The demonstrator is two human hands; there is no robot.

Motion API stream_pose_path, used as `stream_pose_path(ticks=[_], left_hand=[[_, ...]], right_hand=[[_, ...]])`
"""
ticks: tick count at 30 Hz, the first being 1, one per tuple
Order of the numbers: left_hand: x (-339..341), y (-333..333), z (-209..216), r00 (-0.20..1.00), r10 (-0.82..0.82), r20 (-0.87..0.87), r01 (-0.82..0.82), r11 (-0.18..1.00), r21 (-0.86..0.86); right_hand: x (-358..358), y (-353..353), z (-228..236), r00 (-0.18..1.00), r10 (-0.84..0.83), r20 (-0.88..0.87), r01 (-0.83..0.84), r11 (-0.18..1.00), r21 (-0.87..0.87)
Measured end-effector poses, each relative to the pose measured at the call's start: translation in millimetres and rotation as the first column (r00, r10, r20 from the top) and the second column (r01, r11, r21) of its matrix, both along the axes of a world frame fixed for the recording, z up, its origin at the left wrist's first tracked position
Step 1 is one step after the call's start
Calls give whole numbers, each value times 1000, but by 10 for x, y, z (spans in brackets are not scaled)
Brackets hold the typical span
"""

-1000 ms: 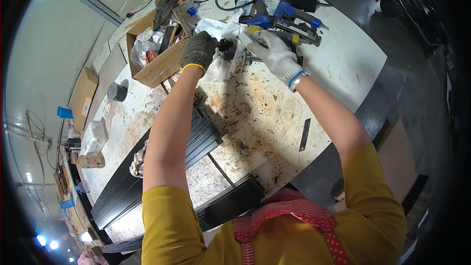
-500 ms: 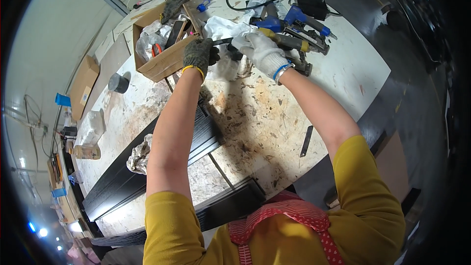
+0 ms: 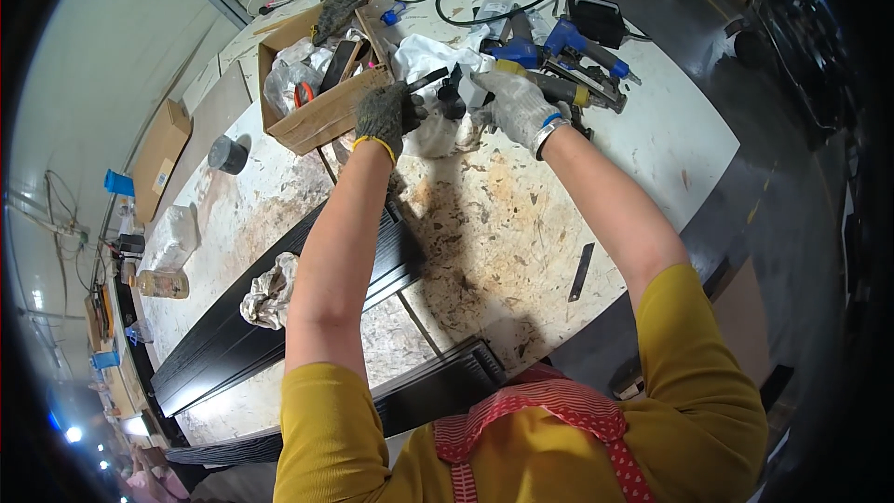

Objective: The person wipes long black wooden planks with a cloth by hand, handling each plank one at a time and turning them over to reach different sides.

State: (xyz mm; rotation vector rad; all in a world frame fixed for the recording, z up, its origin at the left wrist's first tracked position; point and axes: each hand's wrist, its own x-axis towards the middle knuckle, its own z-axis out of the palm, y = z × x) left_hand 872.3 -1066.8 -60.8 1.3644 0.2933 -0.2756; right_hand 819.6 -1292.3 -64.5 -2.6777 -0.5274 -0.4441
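Left hand: dark-gloved, raised over the far part of the desk, just beside the box; its fingers are curled in, pinching a black tool.
Black tool: slim and flat, sticking out of the left fingers toward the right hand, above the white cloth.
Right hand: pale-gloved, facing the left one, fingers bent; whether they pinch something I cannot tell.
Black piece: between the two hands, near the tool's tip; its shape is hard to make out.
White cloth: bunched up behind the hands.
Nail guns: blue and dark, lying beyond the right hand, near a black cable.
Box: open cardboard, filled with plastic bags and odds and ends.
Black boards: long, lying partly under the left forearm, a crumpled rag on them.
Dark strip: flat near the desk's right edge.
Tub: small, dark, left of the box.
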Motion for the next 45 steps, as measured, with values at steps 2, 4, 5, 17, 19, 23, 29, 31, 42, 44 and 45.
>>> stream_pose_path(ticks=[2, 4, 5, 17, 19, 23, 29, 31, 42, 44, 45], left_hand=[[-2, 79, -73, 999, -5, -34, 4, 999, -48], [5, 166, -180, 995, -93, 32, 95, 994, -62], [-66, 55, -155, 998, -24, -50, 14, 982, -186], [-297, -332, -165, 998, -60, 19, 60, 997, -41], [78, 240, -662, 976, -81, 203, 41, 980, 194], [-37, -99, -518, 950, -201, 241, 82, 900, 429], [-130, -85, -265, 980, -34, 196, -9, 977, 214], [-60, -43, -262, 962, -99, 255, -2, 930, 368], [79, -111, -371, 816, -433, 382, -54, 601, 798], [96, -152, -479, 786, -417, 457, -144, 594, 791], [86, -157, -457, 811, -400, 426, -141, 574, 807]], right_hand=[[-56, 121, 83, 984, -52, -172, 59, 998, 37], [-2, 151, -11, 995, -12, -103, 17, 999, 44], [-15, 131, -11, 978, -17, -210, 46, 990, 135], [-170, 49, 11, 956, -125, -265, 162, 979, 124], [-145, 321, 113, 977, -51, -205, 85, 983, 162], [-156, 71, 71, 965, -53, -257, 83, 991, 108], [-83, -32, -202, 999, 38, -14, -38, 999, 26], [-26, -56, -325, 999, 22, -45, -24, 998, -52], [200, 209, 65, 974, -160, -158, 181, 976, 125], [200, 188, 44, 991, -86, -100, 80, 995, -68], [165, 242, 117, 994, -93, -57, 80, 977, -196]])
